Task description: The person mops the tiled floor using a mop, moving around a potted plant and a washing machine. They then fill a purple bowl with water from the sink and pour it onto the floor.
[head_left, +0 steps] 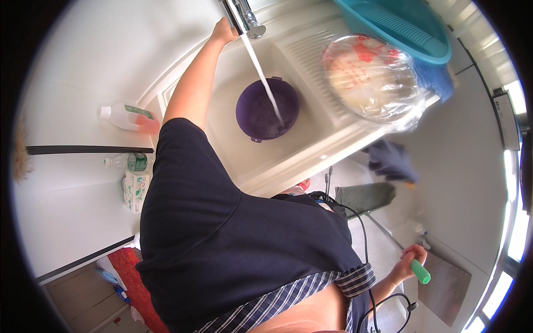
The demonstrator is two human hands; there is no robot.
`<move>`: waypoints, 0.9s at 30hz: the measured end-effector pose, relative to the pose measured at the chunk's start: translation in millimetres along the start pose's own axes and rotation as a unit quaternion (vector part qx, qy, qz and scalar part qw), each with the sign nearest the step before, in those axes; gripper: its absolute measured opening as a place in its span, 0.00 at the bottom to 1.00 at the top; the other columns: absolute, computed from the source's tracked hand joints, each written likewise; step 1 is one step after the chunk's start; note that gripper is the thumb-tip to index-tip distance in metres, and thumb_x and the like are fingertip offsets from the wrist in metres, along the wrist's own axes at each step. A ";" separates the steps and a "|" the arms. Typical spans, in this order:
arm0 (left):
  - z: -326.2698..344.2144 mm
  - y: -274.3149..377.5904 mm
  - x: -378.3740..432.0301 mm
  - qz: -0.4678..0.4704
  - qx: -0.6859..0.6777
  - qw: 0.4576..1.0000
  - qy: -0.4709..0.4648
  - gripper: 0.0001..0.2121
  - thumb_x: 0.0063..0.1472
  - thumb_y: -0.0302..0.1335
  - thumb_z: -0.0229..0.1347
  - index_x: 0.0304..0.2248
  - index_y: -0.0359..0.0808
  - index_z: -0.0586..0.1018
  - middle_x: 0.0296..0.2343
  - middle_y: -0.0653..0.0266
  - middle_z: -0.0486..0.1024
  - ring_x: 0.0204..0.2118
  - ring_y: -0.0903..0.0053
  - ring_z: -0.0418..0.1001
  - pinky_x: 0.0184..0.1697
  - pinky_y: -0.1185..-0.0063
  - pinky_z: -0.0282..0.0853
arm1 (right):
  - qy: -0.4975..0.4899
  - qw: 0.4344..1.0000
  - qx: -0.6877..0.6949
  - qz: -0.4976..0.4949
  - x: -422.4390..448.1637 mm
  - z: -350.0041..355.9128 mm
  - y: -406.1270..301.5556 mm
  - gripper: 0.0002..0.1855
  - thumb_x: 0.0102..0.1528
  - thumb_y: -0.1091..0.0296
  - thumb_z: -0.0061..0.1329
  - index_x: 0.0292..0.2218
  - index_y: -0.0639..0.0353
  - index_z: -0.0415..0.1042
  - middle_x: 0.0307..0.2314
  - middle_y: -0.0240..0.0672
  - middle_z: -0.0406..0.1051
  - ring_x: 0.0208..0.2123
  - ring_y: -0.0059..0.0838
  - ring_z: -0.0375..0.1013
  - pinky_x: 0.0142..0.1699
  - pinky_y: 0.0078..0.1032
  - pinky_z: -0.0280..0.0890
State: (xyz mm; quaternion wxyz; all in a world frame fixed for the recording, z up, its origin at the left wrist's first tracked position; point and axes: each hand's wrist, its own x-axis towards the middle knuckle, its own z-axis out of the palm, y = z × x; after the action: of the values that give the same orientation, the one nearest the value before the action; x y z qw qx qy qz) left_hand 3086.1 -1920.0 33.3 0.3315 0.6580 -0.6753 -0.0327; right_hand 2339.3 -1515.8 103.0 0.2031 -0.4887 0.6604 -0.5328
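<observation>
My left hand [224, 32] is against the chrome faucet [232, 14], its fingers mostly hidden, so its grip is unclear. Water streams from the spout into a purple basin [250, 109], which sits in the cream sink [225, 145]. Low at the right, my right hand [413, 259] is closed around the green handle [420, 272] of a pole. The pole slopes down towards a grey-green flat mop head [366, 199] on the floor.
A plastic-wrapped round item [370, 79] and a turquoise washboard tub [399, 25] are on the drainboard. Left of the sink are a bottle of pink liquid [133, 118], a clear bottle [137, 161] and a tissue box [136, 191]. A black cable [364, 237] hangs beside my body.
</observation>
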 end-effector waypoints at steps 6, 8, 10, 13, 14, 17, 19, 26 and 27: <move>-12.5 42.7 -8.1 0.015 -0.025 0.999 -0.023 0.11 0.48 0.30 0.60 0.30 0.32 0.75 0.23 0.66 0.76 0.26 0.84 0.73 0.31 0.84 0.68 | -0.009 1.000 -0.011 -0.002 1.7 4.6 -1.6 0.10 0.44 0.85 0.30 0.25 0.62 0.62 0.14 0.29 0.58 0.14 0.14 0.54 0.19 0.11 0.50; -12.2 46.9 -9.3 0.022 -0.008 0.999 -0.022 0.11 0.48 0.31 0.59 0.29 0.32 0.75 0.22 0.66 0.75 0.25 0.85 0.72 0.30 0.84 0.67 | -0.010 1.000 -0.013 -0.008 1.9 5.7 -1.3 0.10 0.45 0.84 0.30 0.25 0.62 0.62 0.14 0.28 0.58 0.14 0.14 0.54 0.19 0.11 0.49; -16.2 36.4 -10.8 0.023 0.023 0.999 -0.009 0.11 0.48 0.31 0.59 0.29 0.33 0.76 0.22 0.67 0.75 0.24 0.85 0.72 0.29 0.85 0.66 | -0.014 1.000 -0.009 -0.009 2.6 6.6 -0.6 0.10 0.45 0.84 0.30 0.25 0.62 0.62 0.14 0.28 0.58 0.14 0.14 0.53 0.19 0.11 0.49; -19.3 21.4 -12.6 0.018 0.065 0.998 0.010 0.11 0.48 0.32 0.59 0.29 0.34 0.76 0.22 0.67 0.75 0.25 0.83 0.72 0.30 0.83 0.67 | -0.017 1.000 -0.006 -0.004 2.5 7.1 1.0 0.10 0.45 0.84 0.30 0.25 0.61 0.62 0.14 0.29 0.58 0.14 0.14 0.54 0.19 0.11 0.49; -22.8 16.4 -12.7 0.018 0.080 0.997 0.015 0.11 0.48 0.32 0.59 0.29 0.34 0.76 0.23 0.67 0.75 0.26 0.82 0.72 0.30 0.83 0.67 | -0.018 1.000 -0.005 -0.001 2.1 7.3 1.8 0.10 0.45 0.85 0.30 0.25 0.61 0.62 0.14 0.29 0.58 0.14 0.13 0.54 0.19 0.11 0.49; -27.0 20.1 -7.6 -0.024 0.103 0.994 0.019 0.13 0.44 0.35 0.58 0.27 0.35 0.76 0.25 0.61 0.75 0.30 0.71 0.73 0.34 0.76 0.67 | -0.012 1.000 -0.009 -0.002 -0.3 4.9 2.3 0.09 0.46 0.84 0.30 0.26 0.61 0.62 0.15 0.29 0.59 0.15 0.13 0.55 0.19 0.10 0.50; -23.1 39.9 2.2 -0.068 0.110 0.991 0.039 0.18 0.38 0.39 0.58 0.24 0.32 0.74 0.26 0.49 0.74 0.32 0.56 0.72 0.36 0.68 0.67 | 0.007 1.000 -0.004 0.003 -2.0 1.8 1.9 0.09 0.45 0.84 0.31 0.25 0.61 0.62 0.15 0.29 0.59 0.14 0.14 0.54 0.19 0.10 0.48; -9.9 17.5 -68.4 -0.217 -0.048 0.974 0.044 0.19 0.55 0.42 0.50 0.32 0.31 0.76 0.23 0.63 0.75 0.23 0.79 0.71 0.25 0.79 0.64 | 0.035 0.999 -0.005 -0.005 -2.3 2.4 -8.6 0.06 0.50 0.82 0.35 0.27 0.62 0.64 0.18 0.30 0.61 0.18 0.16 0.58 0.23 0.12 0.54; 5.0 22.3 -98.5 -0.104 0.014 0.989 0.103 0.22 0.56 0.45 0.48 0.28 0.29 0.75 0.19 0.57 0.73 0.20 0.73 0.70 0.24 0.73 0.63 | 0.056 0.998 -0.018 -0.003 -3.1 0.7 -11.0 0.08 0.49 0.84 0.33 0.26 0.62 0.64 0.18 0.32 0.63 0.18 0.16 0.58 0.24 0.12 0.54</move>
State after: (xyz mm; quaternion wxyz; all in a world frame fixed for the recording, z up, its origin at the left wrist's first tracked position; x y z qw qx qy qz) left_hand 3055.8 -1829.3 0.2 0.3850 0.7293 -0.5655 0.0102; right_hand 2345.9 -1513.0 112.0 0.1561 -0.4636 0.6787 -0.5478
